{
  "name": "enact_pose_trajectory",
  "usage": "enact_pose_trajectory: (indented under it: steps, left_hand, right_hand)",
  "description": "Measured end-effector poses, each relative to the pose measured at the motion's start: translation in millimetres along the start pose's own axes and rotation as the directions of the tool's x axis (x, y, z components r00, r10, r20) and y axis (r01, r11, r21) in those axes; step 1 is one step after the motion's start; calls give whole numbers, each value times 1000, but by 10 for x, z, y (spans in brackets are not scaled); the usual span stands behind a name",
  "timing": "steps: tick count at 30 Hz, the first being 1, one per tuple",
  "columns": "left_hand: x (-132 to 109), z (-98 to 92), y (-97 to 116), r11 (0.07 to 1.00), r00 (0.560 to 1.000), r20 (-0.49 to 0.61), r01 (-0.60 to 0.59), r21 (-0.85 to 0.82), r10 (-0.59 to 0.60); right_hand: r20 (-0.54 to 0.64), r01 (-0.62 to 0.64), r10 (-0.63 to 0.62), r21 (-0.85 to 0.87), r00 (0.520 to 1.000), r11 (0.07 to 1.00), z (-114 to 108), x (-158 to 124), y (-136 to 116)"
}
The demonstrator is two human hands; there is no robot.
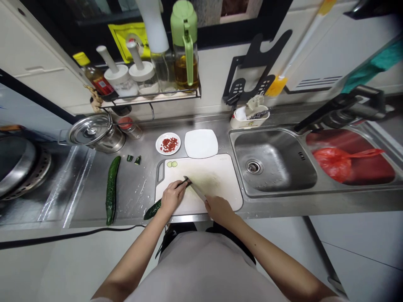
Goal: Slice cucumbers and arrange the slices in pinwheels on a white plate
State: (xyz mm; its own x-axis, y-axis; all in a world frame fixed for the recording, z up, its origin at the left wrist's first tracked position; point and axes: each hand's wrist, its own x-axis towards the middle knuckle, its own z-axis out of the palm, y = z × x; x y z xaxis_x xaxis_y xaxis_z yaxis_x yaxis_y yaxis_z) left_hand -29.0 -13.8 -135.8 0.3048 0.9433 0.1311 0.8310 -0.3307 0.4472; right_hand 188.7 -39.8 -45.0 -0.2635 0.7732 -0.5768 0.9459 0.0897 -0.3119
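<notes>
Left hand point(171, 198) closed round a cucumber point(153, 209) over the near-left corner of the cutting board point(228, 180), right hand point(219, 209) round a knife point(198, 191); cucumber likely stiff but slick, best pinned mid-length

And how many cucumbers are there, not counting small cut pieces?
2: one cucumber on the counter, left of the cutting board; the other cucumber, partly hidden under the left hand, across the board's left edge.

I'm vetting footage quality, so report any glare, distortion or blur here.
Head view: bright reflections on the left sink basin; head view: wide-angle stretch, with the lidded pot leaning outward; head view: right-hand corners darkened; head view: the knife looks soft, its cutting edge hard to make out.
</notes>
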Motion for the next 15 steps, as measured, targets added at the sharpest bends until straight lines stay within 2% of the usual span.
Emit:
enact_pose_trajectory:
  steps: [10,15]
  left_hand:
    - [12,14,-24,1000,1000,6,-9,-18,9]
    - [11,14,-22,999,999,-34,-43,-14,43]
  right_hand:
    - [-35,22,-22,-25,999,999,22,96,-38]
    - [-21,23,-24,-32,999,999,25,163,-72]
